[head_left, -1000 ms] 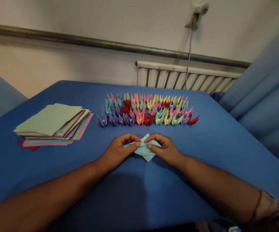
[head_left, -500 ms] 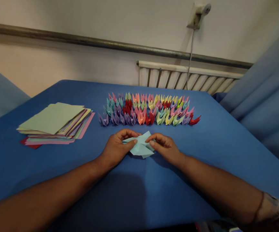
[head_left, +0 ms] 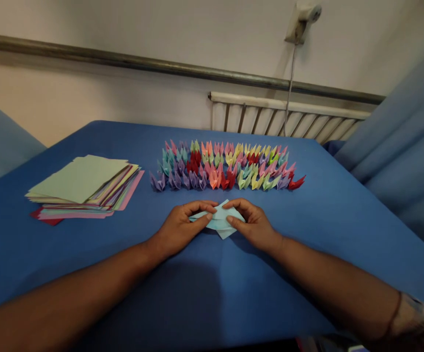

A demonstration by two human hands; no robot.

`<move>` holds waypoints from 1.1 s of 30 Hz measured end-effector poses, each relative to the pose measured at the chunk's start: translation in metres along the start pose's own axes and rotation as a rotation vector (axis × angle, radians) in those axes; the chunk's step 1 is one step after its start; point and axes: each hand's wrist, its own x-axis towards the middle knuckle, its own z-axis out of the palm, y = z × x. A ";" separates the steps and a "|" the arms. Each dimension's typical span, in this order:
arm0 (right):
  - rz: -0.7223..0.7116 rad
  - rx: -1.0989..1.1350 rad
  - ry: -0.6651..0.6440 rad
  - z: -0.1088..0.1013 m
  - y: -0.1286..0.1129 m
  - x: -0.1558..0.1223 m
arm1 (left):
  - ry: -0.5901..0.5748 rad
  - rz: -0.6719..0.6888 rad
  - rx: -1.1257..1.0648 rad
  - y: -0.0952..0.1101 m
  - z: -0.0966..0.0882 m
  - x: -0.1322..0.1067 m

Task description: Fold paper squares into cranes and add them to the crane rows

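Observation:
A light-blue sheet of origami paper (head_left: 221, 222), partly folded, is held low over the blue table at the middle of the view. My left hand (head_left: 182, 222) pinches its left side between thumb and fingers. On the right side, the thumb and fingers of my right hand (head_left: 254, 225) grip the same paper. One pointed corner sticks up between the hands and another points down toward me. The fingertips cover parts of the folds.
Several rows of colourful folded paper cranes (head_left: 215, 178) stand behind the hands. A stack of coloured paper sheets (head_left: 79, 181) lies at the left on the blue tablecloth (head_left: 182, 303). Beyond the table are a radiator (head_left: 270, 115) and a wall rail (head_left: 160, 66); a blue curtain (head_left: 410, 146) hangs at right.
The light-blue paper's near flap has been folded upward and flattened, giving it a narrower, diamond-like outline. Both hands have shifted only slightly and keep their hold.

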 end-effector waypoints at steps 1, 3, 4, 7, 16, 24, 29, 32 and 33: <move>0.003 0.008 0.018 -0.001 0.000 0.001 | -0.035 -0.006 0.013 0.000 -0.001 0.000; 0.008 0.021 0.050 -0.003 -0.001 0.004 | -0.102 -0.003 0.047 0.000 -0.004 0.000; 0.013 0.026 0.058 -0.004 0.000 0.006 | -0.126 0.010 0.068 0.000 -0.004 0.000; 0.037 0.014 0.056 -0.008 0.000 0.008 | -0.120 0.044 0.125 -0.001 -0.004 0.000; -0.064 -0.222 -0.007 -0.005 -0.008 -0.003 | 0.076 -0.040 0.150 -0.006 -0.002 0.004; -0.100 0.055 0.087 0.003 0.003 0.002 | 0.159 -0.098 -0.210 -0.001 -0.002 0.003; -0.096 0.131 0.149 0.003 0.000 0.006 | 0.052 -0.196 -0.384 -0.001 0.004 0.001; -0.087 0.152 0.154 0.004 0.001 0.006 | -0.017 -0.186 -0.378 -0.001 0.009 0.000; -0.075 0.162 0.137 0.005 0.001 0.005 | -0.023 -0.186 -0.367 -0.001 0.011 0.000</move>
